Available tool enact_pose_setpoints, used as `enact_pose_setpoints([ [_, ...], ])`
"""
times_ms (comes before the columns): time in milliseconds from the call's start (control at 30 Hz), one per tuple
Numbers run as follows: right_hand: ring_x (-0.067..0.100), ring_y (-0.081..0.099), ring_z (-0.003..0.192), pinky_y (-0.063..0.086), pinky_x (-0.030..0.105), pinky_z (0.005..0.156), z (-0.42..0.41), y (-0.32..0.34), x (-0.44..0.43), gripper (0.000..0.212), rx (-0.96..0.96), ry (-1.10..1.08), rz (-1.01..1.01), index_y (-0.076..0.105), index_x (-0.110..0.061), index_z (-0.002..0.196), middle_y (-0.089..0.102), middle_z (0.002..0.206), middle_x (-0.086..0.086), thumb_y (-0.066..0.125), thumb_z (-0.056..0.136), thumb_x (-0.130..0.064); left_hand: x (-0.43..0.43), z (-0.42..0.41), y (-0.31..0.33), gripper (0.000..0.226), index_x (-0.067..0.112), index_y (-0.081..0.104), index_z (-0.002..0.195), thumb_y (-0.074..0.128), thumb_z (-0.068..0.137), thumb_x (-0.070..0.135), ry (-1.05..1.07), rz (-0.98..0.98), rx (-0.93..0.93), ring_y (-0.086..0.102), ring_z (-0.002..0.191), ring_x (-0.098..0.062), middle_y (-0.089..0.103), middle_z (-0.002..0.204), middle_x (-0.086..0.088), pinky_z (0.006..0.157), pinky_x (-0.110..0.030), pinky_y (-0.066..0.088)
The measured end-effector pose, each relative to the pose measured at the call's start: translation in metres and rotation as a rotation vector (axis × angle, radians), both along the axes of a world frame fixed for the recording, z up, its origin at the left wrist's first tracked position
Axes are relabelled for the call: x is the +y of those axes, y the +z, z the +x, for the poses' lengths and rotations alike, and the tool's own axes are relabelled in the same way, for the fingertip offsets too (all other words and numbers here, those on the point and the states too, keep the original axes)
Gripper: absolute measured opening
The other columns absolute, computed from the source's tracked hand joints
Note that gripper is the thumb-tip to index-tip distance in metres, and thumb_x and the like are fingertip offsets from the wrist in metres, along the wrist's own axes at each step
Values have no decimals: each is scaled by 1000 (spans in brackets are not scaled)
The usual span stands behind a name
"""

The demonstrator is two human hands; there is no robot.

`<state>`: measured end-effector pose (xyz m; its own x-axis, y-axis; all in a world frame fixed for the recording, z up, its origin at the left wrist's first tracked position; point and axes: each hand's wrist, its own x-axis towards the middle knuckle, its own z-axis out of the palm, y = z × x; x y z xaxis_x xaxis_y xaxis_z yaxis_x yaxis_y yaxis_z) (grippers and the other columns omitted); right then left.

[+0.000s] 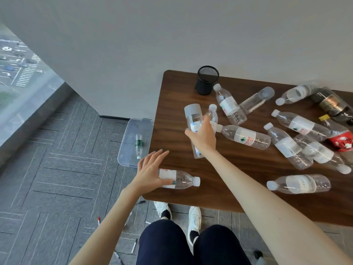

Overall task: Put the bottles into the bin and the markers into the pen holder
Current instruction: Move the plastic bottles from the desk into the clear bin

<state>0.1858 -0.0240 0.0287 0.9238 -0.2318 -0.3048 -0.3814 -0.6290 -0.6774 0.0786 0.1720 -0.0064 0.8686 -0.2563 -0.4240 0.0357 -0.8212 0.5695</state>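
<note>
My right hand (202, 135) grips a tall clear bottle with a grey cap (193, 114) that lies on the wooden table (225, 169). My left hand (150, 170) is spread over the base of a white-labelled bottle (181, 180) at the table's front left corner, thumb touching its side. A clear plastic bin (127, 150) stands on the floor left of the table and holds one green-labelled bottle (138, 144). The black mesh pen holder (206, 80) stands at the table's far edge. Markers lie on the floor, one red-capped (98, 220), one black (134, 245).
Several more bottles lie scattered across the table's right side, among them a dark one (331, 103) and a red-labelled one (342, 141). My legs and white shoes (194, 219) are below the table's front edge. A window runs along the left wall.
</note>
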Motion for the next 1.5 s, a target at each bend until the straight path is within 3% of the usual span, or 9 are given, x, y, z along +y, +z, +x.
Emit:
enact_pose_setpoints([
  [100, 20, 59, 110, 41, 29, 75, -25, 3, -19, 63, 37, 16, 6, 35, -19, 130, 55, 127, 1, 72, 82, -34, -8, -11, -3, 134, 42, -6, 151, 60, 44, 88, -188, 178, 42, -9, 149, -22, -5, 162, 5, 118, -52, -3],
  [333, 19, 61, 103, 46, 28, 72, -85, -12, -43, 65, 86, 34, -21, 34, -20, 130, 56, 123, 0, 72, 80, -37, -33, -32, -19, 140, 39, -17, 149, 78, 51, 70, -241, 396, -107, -12, 148, -33, -11, 162, -5, 115, -59, -2],
  [500, 9, 56, 88, 43, 21, 63, -115, -19, -56, 56, 88, 46, -24, 35, -23, 121, 57, 120, -2, 72, 81, -37, -51, -37, -29, 129, 31, -9, 153, 79, 62, 60, -248, 527, -96, 13, 146, -34, 13, 158, -7, 116, -58, 5],
  [600, 8, 55, 86, 44, 23, 65, -128, -19, -63, 54, 98, 48, -24, 34, -25, 117, 57, 120, -3, 73, 81, -37, -63, -43, -30, 96, 25, 15, 150, 73, 77, 43, -187, 583, -163, 39, 129, -29, 38, 142, -5, 112, -48, 28],
  [767, 7, 54, 89, 40, 15, 60, -138, -16, -64, 59, 95, 67, -12, 35, -24, 122, 56, 122, -3, 73, 81, -40, -65, -52, -25, 65, 20, 39, 125, 72, 71, 31, 130, 439, -84, 53, 107, -32, 55, 117, -6, 84, -43, 45],
  [1000, 19, 59, 116, 51, 33, 89, -131, -3, -25, 77, 82, 132, 31, 27, -21, 142, 52, 135, 0, 71, 83, -42, -26, -54, 18, 54, 20, 39, 112, 70, 71, 36, 670, 75, -35, 57, 85, -25, 59, 96, -1, 70, -37, 45],
  [1200, 16, 61, 105, 48, 25, 74, -117, 2, 33, 68, 77, 227, 51, 31, -21, 134, 54, 128, 1, 71, 82, -41, 23, -40, 35, 57, 20, 42, 117, 71, 72, 39, 786, -42, -58, 61, 85, -26, 60, 93, -3, 78, -42, 54],
  [1367, 17, 59, 92, 48, 31, 71, -91, 0, 85, 60, 93, 257, 49, 34, -21, 124, 56, 120, 2, 72, 81, -39, 75, -18, 34, 50, 19, 43, 111, 73, 74, 34, 803, -120, -34, 59, 74, -14, 60, 89, 0, 61, -32, 49],
  [1500, 20, 61, 90, 54, 39, 76, -67, -5, 127, 56, 120, 243, 27, 35, -22, 118, 57, 114, 2, 72, 79, -38, 117, 4, 25, 55, 20, 43, 114, 74, 73, 38, 766, -115, 37, 62, 79, -19, 60, 92, -1, 70, -38, 55],
])
